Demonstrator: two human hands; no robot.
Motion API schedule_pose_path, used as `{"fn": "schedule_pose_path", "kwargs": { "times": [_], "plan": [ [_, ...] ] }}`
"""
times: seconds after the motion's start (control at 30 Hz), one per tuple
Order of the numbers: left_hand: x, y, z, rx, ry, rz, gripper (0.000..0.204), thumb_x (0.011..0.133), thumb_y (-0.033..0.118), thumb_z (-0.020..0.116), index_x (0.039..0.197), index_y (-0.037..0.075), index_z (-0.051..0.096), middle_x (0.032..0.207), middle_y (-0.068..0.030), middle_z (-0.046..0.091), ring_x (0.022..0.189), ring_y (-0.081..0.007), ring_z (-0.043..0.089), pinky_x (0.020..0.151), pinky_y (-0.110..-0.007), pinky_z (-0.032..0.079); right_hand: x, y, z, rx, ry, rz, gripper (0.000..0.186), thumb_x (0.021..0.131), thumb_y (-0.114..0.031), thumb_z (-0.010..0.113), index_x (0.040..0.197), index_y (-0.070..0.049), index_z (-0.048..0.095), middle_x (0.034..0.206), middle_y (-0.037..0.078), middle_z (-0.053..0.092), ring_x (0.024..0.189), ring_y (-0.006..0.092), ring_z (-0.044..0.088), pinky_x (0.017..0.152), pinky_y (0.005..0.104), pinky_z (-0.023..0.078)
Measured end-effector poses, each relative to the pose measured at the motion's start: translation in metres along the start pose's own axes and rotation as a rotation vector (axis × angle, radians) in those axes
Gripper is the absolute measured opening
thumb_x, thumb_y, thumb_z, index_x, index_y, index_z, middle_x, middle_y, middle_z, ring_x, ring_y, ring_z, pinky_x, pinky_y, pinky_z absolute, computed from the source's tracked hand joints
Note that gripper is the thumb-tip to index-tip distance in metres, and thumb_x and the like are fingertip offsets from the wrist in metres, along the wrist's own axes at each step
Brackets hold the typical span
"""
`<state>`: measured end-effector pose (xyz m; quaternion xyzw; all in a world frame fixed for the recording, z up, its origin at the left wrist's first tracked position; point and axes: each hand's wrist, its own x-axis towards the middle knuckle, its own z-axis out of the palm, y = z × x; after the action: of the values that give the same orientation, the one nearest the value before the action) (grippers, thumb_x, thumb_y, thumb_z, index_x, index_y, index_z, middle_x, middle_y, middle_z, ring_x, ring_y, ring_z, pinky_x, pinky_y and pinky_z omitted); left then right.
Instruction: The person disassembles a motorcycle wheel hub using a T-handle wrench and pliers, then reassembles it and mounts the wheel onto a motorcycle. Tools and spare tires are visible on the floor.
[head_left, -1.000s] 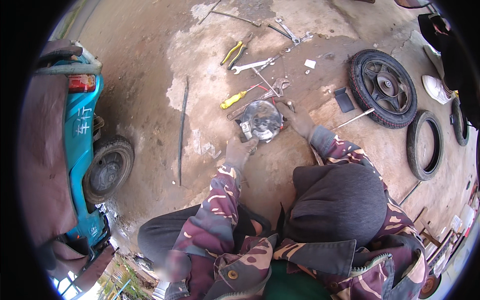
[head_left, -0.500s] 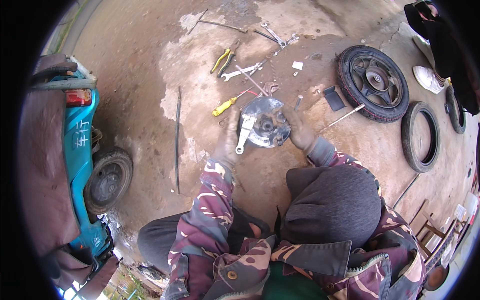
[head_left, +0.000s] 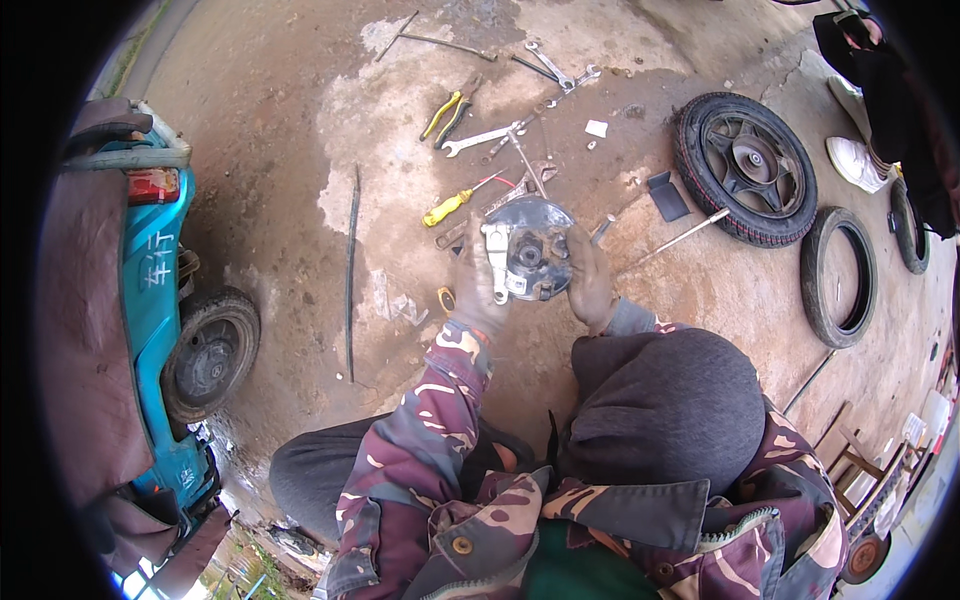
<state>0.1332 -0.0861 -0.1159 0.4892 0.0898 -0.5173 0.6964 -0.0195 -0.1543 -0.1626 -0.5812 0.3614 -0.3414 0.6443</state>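
holds a metal plate (head_left: 520,258) between the left hand (head_left: 475,280) and the right hand (head_left: 592,280), out beyond the jacket (head_left: 490,525) and over the floor (head_left: 270,110). grips its left edge with the left, beside a lever (head_left: 497,262) fitted to its face, and its right edge with the right; cannot tell how either grip sits underneath. shows most of its round face, with a dark hub (head_left: 531,252) near the middle. has a screwdriver (head_left: 447,208) near the plate, past its upper left, with a wrench (head_left: 483,140) farther out and pliers (head_left: 464,98) just beside that. has a wheel (head_left: 753,160) lying well off to the right, with a bare tyre (head_left: 815,275) just beside it and a case (head_left: 668,197) between wheel and plate, nearer the wheel. has a black strip (head_left: 352,275) stretched along the floor to the left, with a blue vehicle (head_left: 150,330) beyond that.
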Motion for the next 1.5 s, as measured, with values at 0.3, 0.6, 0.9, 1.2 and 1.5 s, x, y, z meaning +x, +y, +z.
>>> {"fn": "schedule_pose_path", "kwargs": {
  "times": [0.3,0.6,0.9,1.2,1.5],
  "plan": [
    [0.01,0.059,-0.023,0.143,-0.08,0.179,0.053,0.107,0.052,0.065,0.129,0.004,0.069,0.11,-0.004,0.074,0.097,-0.0131,0.07,0.085,-0.029,0.059,0.035,-0.03,-0.096,0.022,-0.086,0.219,0.043,0.115,-0.036,0.049,0.14,-0.005,0.065,0.087,0.0,0.069,0.056,0.0051,0.044,0.049,0.0223,0.034],
    [0.015,0.08,-0.032,0.241,0.035,0.068,0.062,0.1,0.055,0.075,0.124,-0.002,0.069,0.107,-0.0062,0.074,0.091,-0.0146,0.071,0.08,-0.031,0.06,0.008,-0.055,-0.165,0.348,-0.358,0.383,0.045,0.114,-0.035,0.05,0.13,0.004,0.067,0.072,0.004,0.062,0.046,0.0046,0.036,0.044,0.0212,0.026],
    [0.012,0.078,-0.027,0.219,0.049,0.029,0.058,0.101,0.052,0.075,0.125,-0.001,0.069,0.107,-0.0065,0.074,0.089,-0.0142,0.071,0.077,-0.031,0.061,0.006,-0.054,-0.161,0.299,-0.39,0.424,0.047,0.112,-0.038,0.054,0.129,0.004,0.069,0.076,0.006,0.067,0.052,0.0066,0.043,0.048,0.0228,0.032],
    [0.015,0.075,-0.027,0.03,-0.044,-0.054,0.042,0.102,0.042,0.077,0.12,0.005,0.07,0.105,-0.0052,0.074,0.087,-0.0149,0.072,0.076,-0.032,0.063,-0.005,-0.042,-0.154,0.37,-0.364,0.393,0.047,0.112,-0.037,0.055,0.129,0.005,0.069,0.076,0.006,0.067,0.052,0.007,0.044,0.048,0.0225,0.033],
    [0.019,0.063,-0.031,0.363,0.0,0.156,0.051,0.106,0.048,0.067,0.131,0.003,0.067,0.114,-0.0044,0.071,0.1,-0.0134,0.067,0.089,-0.03,0.056,-0.016,-0.022,-0.156,0.099,-0.328,0.292,0.033,0.111,-0.027,0.06,0.126,0.0,0.071,0.075,0.001,0.061,0.058,0.0071,0.047,0.053,0.0244,0.036]
  ]
}}
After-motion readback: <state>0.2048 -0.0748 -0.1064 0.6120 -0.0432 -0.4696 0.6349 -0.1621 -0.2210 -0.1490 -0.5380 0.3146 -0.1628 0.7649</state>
